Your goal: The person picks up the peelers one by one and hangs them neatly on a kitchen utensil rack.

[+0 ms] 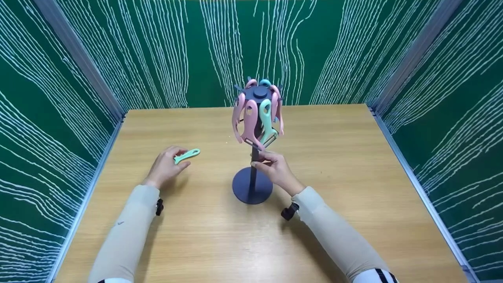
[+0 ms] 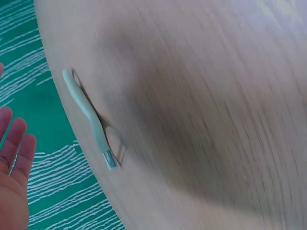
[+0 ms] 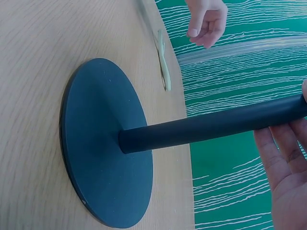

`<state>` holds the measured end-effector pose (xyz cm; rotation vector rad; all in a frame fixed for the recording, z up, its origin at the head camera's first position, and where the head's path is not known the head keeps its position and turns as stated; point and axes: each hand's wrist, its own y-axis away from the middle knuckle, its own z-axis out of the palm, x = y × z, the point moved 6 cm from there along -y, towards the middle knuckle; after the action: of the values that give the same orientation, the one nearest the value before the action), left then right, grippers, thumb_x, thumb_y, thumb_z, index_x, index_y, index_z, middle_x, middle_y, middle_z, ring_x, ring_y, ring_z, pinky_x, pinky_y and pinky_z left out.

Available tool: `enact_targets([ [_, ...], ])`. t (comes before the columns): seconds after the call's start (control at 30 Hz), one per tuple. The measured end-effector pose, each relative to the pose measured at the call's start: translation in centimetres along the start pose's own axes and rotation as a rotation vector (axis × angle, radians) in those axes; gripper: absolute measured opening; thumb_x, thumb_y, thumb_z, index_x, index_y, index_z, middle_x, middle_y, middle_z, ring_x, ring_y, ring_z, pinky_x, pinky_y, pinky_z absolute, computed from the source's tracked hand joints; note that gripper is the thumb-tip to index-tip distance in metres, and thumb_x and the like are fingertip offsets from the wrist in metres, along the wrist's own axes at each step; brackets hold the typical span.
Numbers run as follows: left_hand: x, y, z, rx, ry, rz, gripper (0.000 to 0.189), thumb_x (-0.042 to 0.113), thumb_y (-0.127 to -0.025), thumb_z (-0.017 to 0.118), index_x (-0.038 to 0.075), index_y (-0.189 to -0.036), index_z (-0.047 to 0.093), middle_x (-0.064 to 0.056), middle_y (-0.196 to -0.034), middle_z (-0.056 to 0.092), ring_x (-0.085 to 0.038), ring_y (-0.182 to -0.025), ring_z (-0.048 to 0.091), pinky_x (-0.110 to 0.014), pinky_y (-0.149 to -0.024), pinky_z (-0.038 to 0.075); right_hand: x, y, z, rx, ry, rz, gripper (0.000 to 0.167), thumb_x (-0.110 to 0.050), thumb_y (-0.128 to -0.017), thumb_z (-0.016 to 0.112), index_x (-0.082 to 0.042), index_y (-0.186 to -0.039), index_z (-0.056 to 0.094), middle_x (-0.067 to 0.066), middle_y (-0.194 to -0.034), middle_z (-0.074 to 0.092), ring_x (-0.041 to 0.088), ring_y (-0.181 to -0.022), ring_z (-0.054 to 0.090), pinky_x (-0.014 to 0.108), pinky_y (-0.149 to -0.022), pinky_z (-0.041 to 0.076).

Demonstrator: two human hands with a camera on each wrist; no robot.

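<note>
A mint-green peeler (image 1: 189, 155) lies on the table at the left, and the left wrist view shows the same peeler (image 2: 91, 115) with its metal blade end nearer the camera. My left hand (image 1: 165, 167) hovers over it with fingers spread, apart from it. My right hand (image 1: 277, 169) holds the dark post (image 3: 206, 127) of an upright stand between thumb and fingers, below the hanging peelers. Several pink peelers (image 1: 250, 118) and a mint-green hanging peeler (image 1: 266, 116) hang by their handle loops from the stand's top hooks.
The stand's round dark base (image 1: 245, 192) rests on the wooden table (image 1: 220, 236). Green walls (image 1: 196, 78) with white wavy lines enclose the back and sides. Metal frame posts (image 1: 84, 59) rise at the corners. Each wrist carries a small black camera (image 1: 290, 211).
</note>
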<state>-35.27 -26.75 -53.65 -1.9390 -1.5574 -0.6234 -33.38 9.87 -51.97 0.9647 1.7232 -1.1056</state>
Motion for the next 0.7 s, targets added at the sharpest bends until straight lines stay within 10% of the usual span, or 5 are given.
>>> enact_targets([
  [0.7, -3.7, -2.3, 1.6, -0.170, -0.172, -0.117, 0.057, 0.016, -0.103, 0.074, 0.000, -0.155, 0.055, -0.024, -0.160, 0.053, -0.046, -0.149, 0.049, -0.063, -0.125, 0.039, -0.2, -0.1, -0.1, -0.008, 0.033, -0.001, 0.024, -0.002, -0.098, 0.076, 0.002, -0.121, 0.080, 0.020, -0.111, 0.078, 0.016, -0.094, 0.069, 0.022, -0.083, 0.061],
])
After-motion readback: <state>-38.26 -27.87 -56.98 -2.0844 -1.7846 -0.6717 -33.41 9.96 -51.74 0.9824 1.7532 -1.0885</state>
